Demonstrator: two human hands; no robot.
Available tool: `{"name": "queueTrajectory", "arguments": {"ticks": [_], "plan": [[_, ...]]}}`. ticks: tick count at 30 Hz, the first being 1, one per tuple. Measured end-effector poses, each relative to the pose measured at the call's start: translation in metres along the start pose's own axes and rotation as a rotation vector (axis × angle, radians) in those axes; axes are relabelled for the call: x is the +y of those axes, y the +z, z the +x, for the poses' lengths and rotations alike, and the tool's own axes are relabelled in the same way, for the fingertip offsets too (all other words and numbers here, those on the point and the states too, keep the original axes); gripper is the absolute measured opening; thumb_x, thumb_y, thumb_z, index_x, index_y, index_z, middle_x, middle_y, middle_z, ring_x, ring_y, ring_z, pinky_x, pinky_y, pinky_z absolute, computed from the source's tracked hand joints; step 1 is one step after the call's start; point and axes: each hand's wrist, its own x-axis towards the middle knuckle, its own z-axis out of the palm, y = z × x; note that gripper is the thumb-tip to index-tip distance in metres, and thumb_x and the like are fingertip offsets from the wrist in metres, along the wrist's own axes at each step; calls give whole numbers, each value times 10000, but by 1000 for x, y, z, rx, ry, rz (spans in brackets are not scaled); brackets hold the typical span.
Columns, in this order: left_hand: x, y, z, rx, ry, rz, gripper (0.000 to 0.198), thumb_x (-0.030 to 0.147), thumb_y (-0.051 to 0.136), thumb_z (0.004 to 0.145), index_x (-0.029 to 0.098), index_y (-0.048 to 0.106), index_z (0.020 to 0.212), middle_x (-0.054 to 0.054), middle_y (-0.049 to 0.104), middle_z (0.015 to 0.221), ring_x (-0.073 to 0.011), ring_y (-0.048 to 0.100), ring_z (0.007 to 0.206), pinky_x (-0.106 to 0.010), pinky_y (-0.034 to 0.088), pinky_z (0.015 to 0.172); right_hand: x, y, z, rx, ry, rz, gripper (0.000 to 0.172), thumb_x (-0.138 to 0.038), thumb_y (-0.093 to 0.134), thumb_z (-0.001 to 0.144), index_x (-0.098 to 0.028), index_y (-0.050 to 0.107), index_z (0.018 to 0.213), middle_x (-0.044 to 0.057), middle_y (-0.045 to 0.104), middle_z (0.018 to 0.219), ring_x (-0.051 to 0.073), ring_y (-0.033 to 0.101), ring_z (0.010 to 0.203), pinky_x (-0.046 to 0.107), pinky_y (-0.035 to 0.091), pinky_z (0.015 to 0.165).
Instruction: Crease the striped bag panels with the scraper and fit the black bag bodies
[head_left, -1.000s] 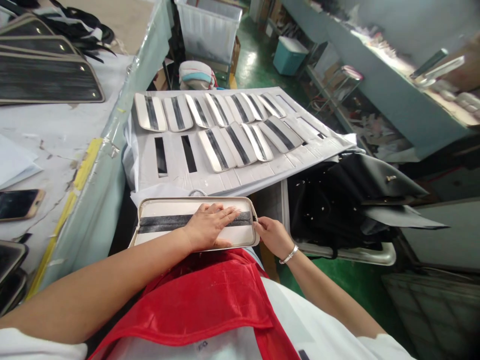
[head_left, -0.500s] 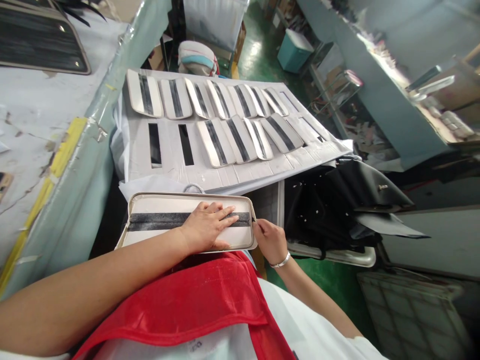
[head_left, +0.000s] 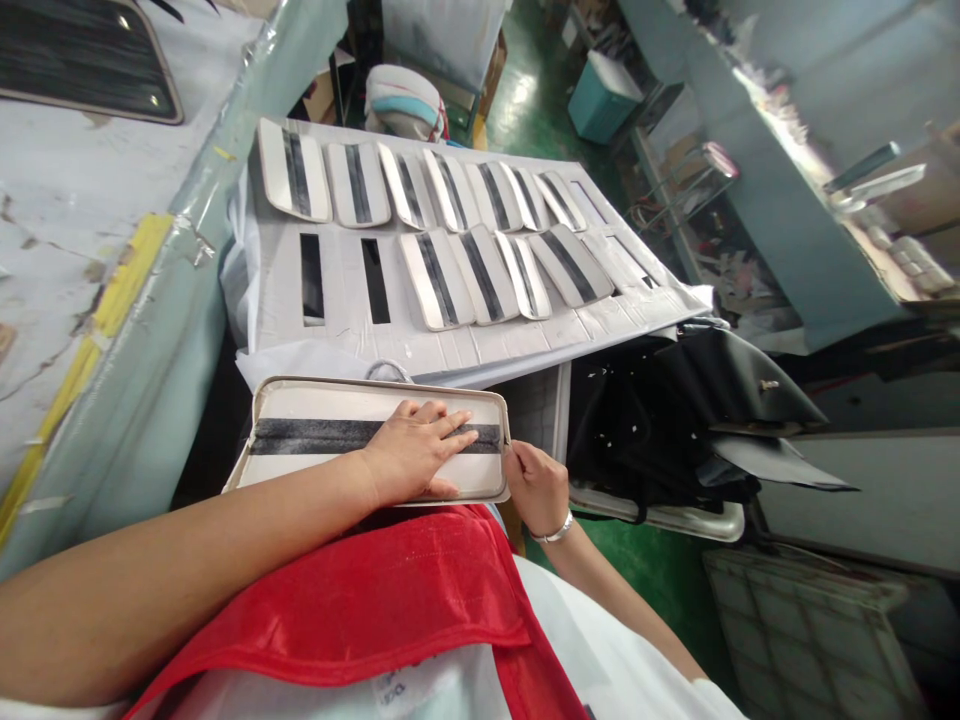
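Observation:
In front of my body lies a cream rounded-rectangular panel [head_left: 300,466] with a raised rim and a dark strip [head_left: 307,436] along its middle. My left hand [head_left: 420,450] rests flat across its right half, fingers spread, pressing on the strip and the cream surface. At the panel's right end, my right hand [head_left: 537,482] is closed, thumb and fingers pinching at the rim where the strip ends. Its fingertips hide exactly what is pinched there. My left forearm covers the panel's lower edge.
Beyond the panel, a sloping board [head_left: 341,335] carries two rows of similar striped pieces [head_left: 435,282]. A wrapped bench [head_left: 202,190] runs along the left. Black sheet material [head_left: 630,430] hangs at the right over a pale rail [head_left: 690,520]. A teal bin [head_left: 600,100] stands farther back.
Both hands keep the same hold on the panel. My right hand sits very slightly farther left and lower. The view has shifted a little.

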Motion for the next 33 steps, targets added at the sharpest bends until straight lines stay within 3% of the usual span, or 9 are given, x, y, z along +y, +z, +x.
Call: {"name": "queueTrajectory", "arguments": {"ticks": [5, 13, 16, 21, 28, 33], "plan": [[0, 0, -1, 7, -4, -2, 690, 602, 610, 679, 298, 459, 1280, -25, 415, 1395, -303, 380, 1139, -429, 319, 852, -2, -1, -2, -11, -23, -22, 296, -275, 383, 891, -192, 640, 769, 60, 667, 746, 160, 600, 678, 254, 404, 623], [1, -1, 0, -16, -9, 10, 690, 600, 606, 688, 293, 455, 1288, -38, 410, 1396, -306, 366, 1150, -426, 311, 865, -5, -12, 2, -132, -67, 41, 317, -284, 358, 902, -157, 642, 963, 100, 681, 921, 194, 625, 834, 275, 438, 731], [2, -2, 0, -27, -5, 27, 692, 603, 600, 692, 287, 454, 1290, -37, 406, 1399, -305, 367, 1149, -425, 317, 860, -2, -18, 6, -185, 11, 177, 329, -291, 348, 901, -182, 655, 942, 73, 685, 902, 172, 625, 813, 250, 445, 712], [1, -3, 0, -30, -3, 36, 695, 615, 584, 700, 287, 446, 1296, -29, 398, 1406, -296, 367, 1150, -424, 324, 852, 9, -18, 14, -288, 175, 395, 302, -341, 413, 866, -188, 654, 769, 14, 645, 660, 136, 598, 629, 214, 449, 582], [1, -4, 1, -29, -2, 41, 711, 614, 610, 676, 291, 454, 1290, -26, 411, 1398, -300, 378, 1148, -429, 335, 847, 14, -17, 28, -431, 434, 726, 233, -411, 579, 743, -186, 604, 686, -15, 596, 594, 116, 574, 564, 227, 492, 559], [1, -3, 2, -39, -4, 30, 716, 611, 624, 667, 289, 461, 1285, -23, 411, 1397, -300, 376, 1150, -431, 336, 847, 19, -18, 47, -632, 571, 845, 356, -471, 716, 610, -168, 543, 677, -23, 613, 570, 94, 587, 538, 210, 496, 547]]}}
